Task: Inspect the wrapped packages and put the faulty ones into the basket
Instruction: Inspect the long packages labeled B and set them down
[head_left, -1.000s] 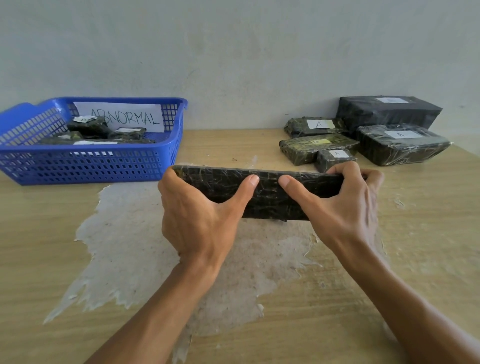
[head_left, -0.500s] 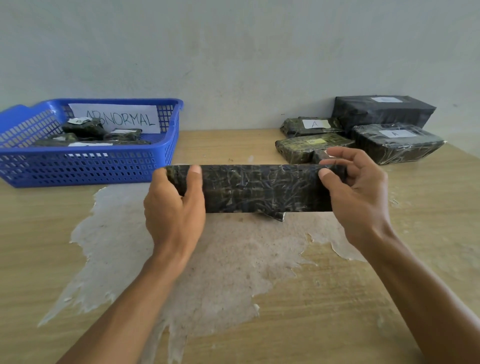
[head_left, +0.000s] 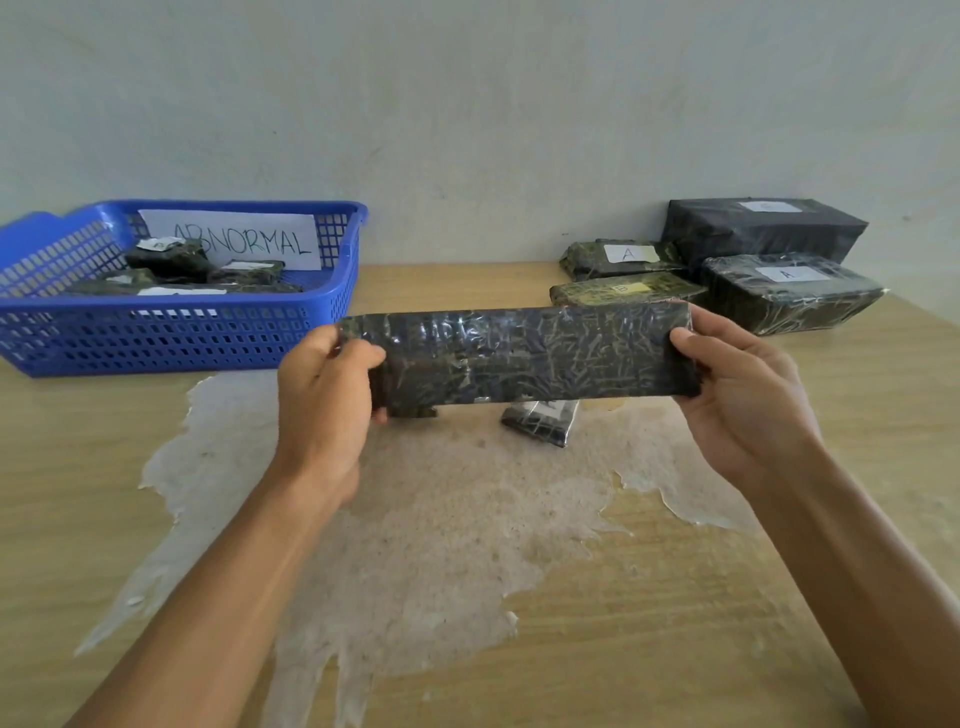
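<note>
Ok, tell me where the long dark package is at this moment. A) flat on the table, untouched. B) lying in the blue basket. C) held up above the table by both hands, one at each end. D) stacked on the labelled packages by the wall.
C: the long dark package is off the table, with the left hand gripping one end and the right hand the other.

The long package (head_left: 524, 358) has glossy, wrinkled plastic wrap. Behind it to the left, the blue basket (head_left: 171, 338) is perforated plastic. Below it, the wooden table (head_left: 727, 597) is matt, with a rough worn patch (head_left: 415, 519).
</note>
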